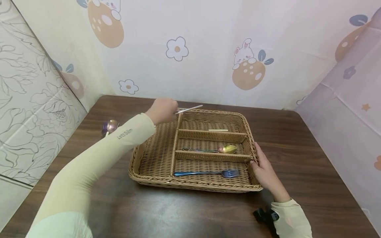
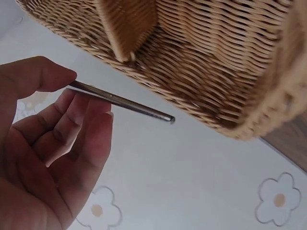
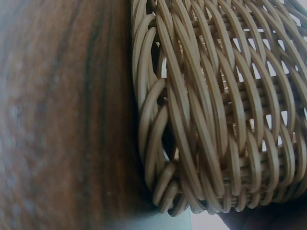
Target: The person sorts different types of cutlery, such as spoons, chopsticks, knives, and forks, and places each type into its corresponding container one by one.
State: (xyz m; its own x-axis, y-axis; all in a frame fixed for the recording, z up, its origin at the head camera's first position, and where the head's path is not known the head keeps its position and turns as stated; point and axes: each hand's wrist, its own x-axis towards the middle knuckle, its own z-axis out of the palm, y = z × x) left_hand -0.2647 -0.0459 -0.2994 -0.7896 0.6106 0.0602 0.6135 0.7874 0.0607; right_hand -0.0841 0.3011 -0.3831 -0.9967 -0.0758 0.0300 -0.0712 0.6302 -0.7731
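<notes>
Head view, left hand: the left hand hovers over the far-left corner of the basket, fingers curled round a thin metal rod (likely a chopstick) whose free end points right along the back rim.
Head view, right hand: the right hand lies flat against the basket's right wall, fingers straight, steadying it and gripping nothing.
Head view, basket: a wicker tray on a dark wooden table, with one long section at the left and three short ones at the right.
Head view, already sorted: a pale stick in the far section, a gold spoon in the middle one, a blue fork in the near one.
Head view, still out: a purple-pink spoon lies on the table left of the basket, partly behind the sleeve.
Left wrist view: the thumb and fingers pinch the rod, which sticks out beyond the fingertips, close under the woven wall but apart from it.
Right wrist view: only wicker and table show, very near; the hand itself is out of sight.
Progress, as a judgement: three pieces appear placed; the rod is over the basket but not yet down, and the spoon outside seems untouched (so roughly past halfway).
</notes>
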